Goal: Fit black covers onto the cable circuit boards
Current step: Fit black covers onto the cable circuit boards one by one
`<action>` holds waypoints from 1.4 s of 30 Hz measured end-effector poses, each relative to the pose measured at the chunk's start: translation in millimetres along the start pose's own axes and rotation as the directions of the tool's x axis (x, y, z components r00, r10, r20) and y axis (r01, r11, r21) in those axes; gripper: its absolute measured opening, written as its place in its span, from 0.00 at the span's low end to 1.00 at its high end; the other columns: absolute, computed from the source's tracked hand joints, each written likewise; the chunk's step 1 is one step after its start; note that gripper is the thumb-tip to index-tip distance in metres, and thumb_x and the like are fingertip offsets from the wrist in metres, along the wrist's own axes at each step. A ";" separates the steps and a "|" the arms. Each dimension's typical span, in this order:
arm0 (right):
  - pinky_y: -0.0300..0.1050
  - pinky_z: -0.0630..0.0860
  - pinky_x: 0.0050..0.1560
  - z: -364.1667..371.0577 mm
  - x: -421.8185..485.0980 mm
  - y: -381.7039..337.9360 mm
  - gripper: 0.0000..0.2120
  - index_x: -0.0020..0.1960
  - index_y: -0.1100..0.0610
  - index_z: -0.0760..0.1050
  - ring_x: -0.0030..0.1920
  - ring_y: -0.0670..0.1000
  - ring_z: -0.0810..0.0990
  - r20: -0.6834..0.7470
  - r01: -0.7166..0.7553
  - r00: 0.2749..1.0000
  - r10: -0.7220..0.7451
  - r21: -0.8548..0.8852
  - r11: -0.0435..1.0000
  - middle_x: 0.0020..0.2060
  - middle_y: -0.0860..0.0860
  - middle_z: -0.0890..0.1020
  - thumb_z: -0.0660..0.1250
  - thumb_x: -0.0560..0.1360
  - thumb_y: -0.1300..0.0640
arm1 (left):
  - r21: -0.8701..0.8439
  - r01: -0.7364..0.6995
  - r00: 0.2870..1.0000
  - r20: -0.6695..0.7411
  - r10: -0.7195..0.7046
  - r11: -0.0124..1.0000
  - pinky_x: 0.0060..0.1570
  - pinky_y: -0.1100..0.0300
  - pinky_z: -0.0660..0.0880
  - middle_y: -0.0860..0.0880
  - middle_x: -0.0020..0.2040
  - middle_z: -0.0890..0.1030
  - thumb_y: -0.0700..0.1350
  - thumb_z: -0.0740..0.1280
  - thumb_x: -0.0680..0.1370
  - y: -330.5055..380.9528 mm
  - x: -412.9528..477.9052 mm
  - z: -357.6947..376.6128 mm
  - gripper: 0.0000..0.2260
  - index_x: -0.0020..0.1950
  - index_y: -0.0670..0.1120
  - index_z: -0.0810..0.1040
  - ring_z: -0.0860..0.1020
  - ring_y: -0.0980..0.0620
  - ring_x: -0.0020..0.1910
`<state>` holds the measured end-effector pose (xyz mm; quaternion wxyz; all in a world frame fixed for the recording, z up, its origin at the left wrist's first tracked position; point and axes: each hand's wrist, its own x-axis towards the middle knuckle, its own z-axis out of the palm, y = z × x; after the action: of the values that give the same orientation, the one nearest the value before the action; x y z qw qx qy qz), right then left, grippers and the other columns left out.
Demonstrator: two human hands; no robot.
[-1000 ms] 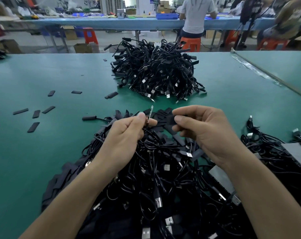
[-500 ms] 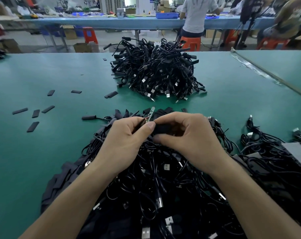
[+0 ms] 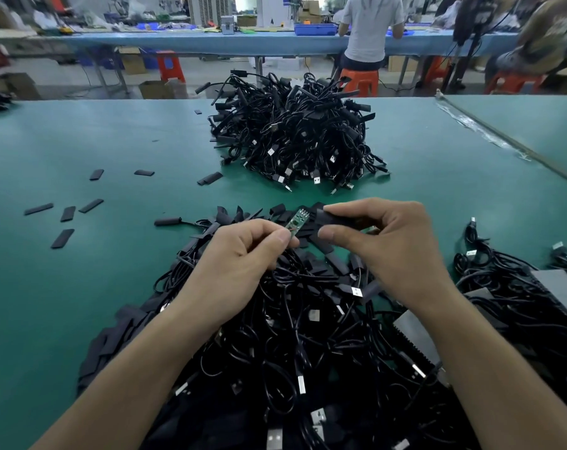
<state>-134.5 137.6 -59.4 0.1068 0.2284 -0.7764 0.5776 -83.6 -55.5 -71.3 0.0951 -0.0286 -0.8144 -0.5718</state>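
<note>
Cables in a black tangle [image 3: 292, 336] lie heaped under both my wrists on the green table [image 3: 81, 287], their metal plugs showing here and there among the loops. My left hand [image 3: 240, 264] is raised just over the heap, fingers curled in, with thumb and forefinger pinching the near end of a small green circuit board [image 3: 296, 222]. The board tilts up and away from me, its bare far end free in the air. My right hand [image 3: 396, 251] is level with it, thumb below and forefinger above, pinching a flat black cover [image 3: 332, 219]. The cover's open end points left towards the board and sits just beside its tip; I cannot tell whether the two touch. More flat black covers are strewn at the far edge of the heap, right behind the board. Farther up the table stands a second mound of cables [image 3: 295, 134], well apart from the near one. Several loose covers [image 3: 62, 238] lie scattered to my left on the bare green surface, and another one [image 3: 209, 178] lies near the foot of the far mound. A grey ridged slab [image 3: 415, 332] pokes out of the cables by my right forearm. Beyond the table, a person in a white shirt [image 3: 368, 27] stands at a long blue bench [image 3: 210, 43], beside an orange stool [image 3: 360, 81].
</note>
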 end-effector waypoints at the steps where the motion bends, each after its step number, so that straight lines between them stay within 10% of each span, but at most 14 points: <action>1: 0.32 0.77 0.42 -1.6 0.8 0.2 0.12 0.47 0.44 0.84 0.39 0.41 0.84 0.007 -0.003 1.000 0.003 0.015 1.000 0.38 0.40 0.86 0.80 0.64 0.52 | -0.010 0.000 1.000 0.005 0.000 1.000 0.43 0.71 0.72 0.54 0.33 0.81 0.48 0.65 0.81 -0.3 0.3 -0.7 0.12 0.40 0.56 0.84 0.78 0.57 0.36; 15: 0.34 0.79 0.33 -12.2 1.3 5.6 0.13 0.50 0.51 0.86 0.35 0.42 0.81 0.186 -0.015 0.982 0.029 -0.080 0.997 0.37 0.40 0.83 0.79 0.65 0.55 | -0.078 0.074 0.997 0.008 -0.073 0.994 0.47 0.56 0.73 0.49 0.35 0.84 0.43 0.71 0.77 6.5 -3.2 -4.7 0.07 0.42 0.54 0.87 0.77 0.52 0.36; 42: 0.30 0.74 0.42 -0.6 -1.3 9.3 0.12 0.50 0.54 0.86 0.41 0.44 0.83 0.193 0.198 0.966 -0.173 -0.115 0.974 0.40 0.44 0.84 0.79 0.67 0.60 | 0.006 0.076 0.996 0.041 -0.077 0.997 0.33 0.64 0.69 0.49 0.35 0.85 0.53 0.69 0.76 4.0 -1.7 -10.2 0.08 0.41 0.52 0.84 0.71 0.52 0.31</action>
<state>-137.9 140.6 -67.6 0.1042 0.3443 -0.7949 0.4886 -80.1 -63.6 -64.5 0.0566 -0.0088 -0.8179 -0.5726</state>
